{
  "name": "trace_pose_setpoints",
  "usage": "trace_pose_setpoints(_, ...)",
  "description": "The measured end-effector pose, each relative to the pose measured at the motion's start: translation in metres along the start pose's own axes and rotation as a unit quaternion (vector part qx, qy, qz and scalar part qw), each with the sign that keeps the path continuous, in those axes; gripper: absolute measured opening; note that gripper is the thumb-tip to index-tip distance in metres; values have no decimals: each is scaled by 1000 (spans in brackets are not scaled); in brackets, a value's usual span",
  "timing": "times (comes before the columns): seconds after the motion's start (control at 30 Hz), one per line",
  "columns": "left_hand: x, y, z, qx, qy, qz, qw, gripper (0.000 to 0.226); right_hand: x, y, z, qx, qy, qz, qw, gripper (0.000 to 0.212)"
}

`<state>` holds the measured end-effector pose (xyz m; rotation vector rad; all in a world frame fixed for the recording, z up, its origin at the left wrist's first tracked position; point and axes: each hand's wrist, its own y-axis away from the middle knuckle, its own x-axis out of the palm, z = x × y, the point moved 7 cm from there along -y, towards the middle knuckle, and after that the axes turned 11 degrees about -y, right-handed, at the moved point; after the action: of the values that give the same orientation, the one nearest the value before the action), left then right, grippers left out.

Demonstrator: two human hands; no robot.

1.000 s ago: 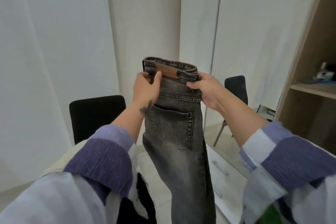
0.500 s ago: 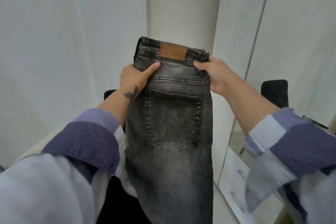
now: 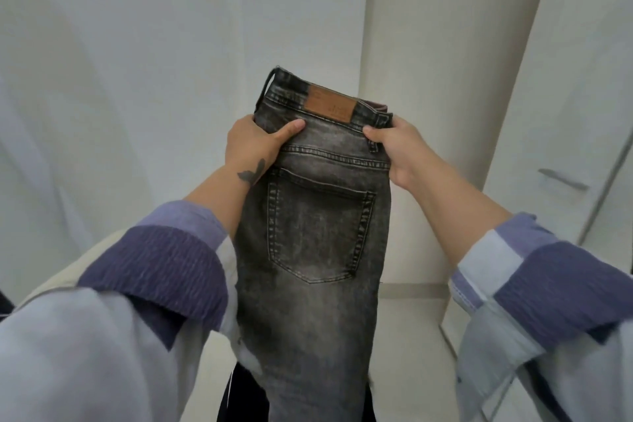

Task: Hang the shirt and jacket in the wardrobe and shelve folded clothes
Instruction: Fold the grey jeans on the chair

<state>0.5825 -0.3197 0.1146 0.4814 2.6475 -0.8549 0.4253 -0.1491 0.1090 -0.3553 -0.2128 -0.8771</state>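
A pair of washed grey jeans (image 3: 318, 250) hangs lengthwise in front of me, folded in half, back pocket and brown leather patch facing me. My left hand (image 3: 255, 144) grips the waistband's left edge, thumb laid across the denim. My right hand (image 3: 394, 147) pinches the waistband's right edge at a belt loop. The legs drop out of view at the bottom. No shirt, jacket or wardrobe shelf shows here.
White curtains (image 3: 120, 79) fill the left and middle. A round cream column (image 3: 445, 44) stands behind the jeans. A white door with a metal handle (image 3: 561, 178) is at the right. Dark fabric (image 3: 239, 397) lies low beneath the jeans.
My view has swung left: the wooden shelf unit and black chair have left the frame. Both hands keep the same hold on the waistband, and the jeans now face me flatter.
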Motion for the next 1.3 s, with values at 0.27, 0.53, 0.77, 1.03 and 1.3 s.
trace_pose_setpoints(0.27,66,-122,97,-25,32,-5,999,46,37,-149,-75,-20,58,-13,998,27)
trace_pose_setpoints(0.53,154,-195,180,-42,79,74,993,40,27,-247,-146,-24,154,-64,986,30)
trace_pose_setpoints(0.77,193,-180,234,-59,39,166,984,10,-6,-241,-218,25,246,-73,966,35)
trace_pose_setpoints(1.03,189,-98,260,-91,3,205,974,24,-37,-172,-262,70,297,-53,951,30)
trace_pose_setpoints(1.3,162,29,271,-134,-25,213,968,24,-71,-56,-297,98,307,-30,946,29)
